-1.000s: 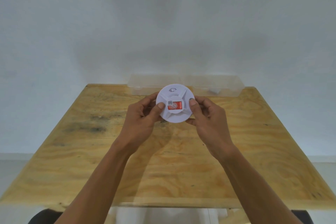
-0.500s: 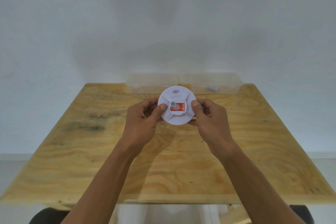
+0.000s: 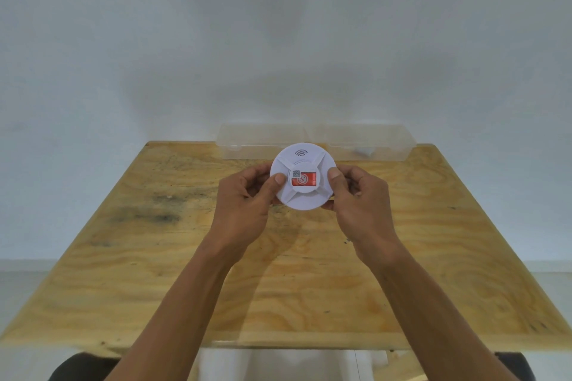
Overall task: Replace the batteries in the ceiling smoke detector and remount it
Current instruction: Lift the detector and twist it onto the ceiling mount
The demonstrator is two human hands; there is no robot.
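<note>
A round white smoke detector [image 3: 305,198] with a red label and a small QR code at its middle is held above the wooden table [image 3: 154,272], its face turned toward me. My left hand [image 3: 247,204] grips its left edge, thumb on the front. My right hand [image 3: 359,198] grips its right edge the same way, thumb on the front. The fingers of both hands curl behind the detector and are hidden. No batteries are visible.
A clear plastic box [image 3: 263,141] lies along the table's far edge against the white wall, with a small pale item inside near its right part. Dark stains mark the table's left side.
Both hands have carried the detector slightly up and to the right, and it has turned a little so that the label sits level.
</note>
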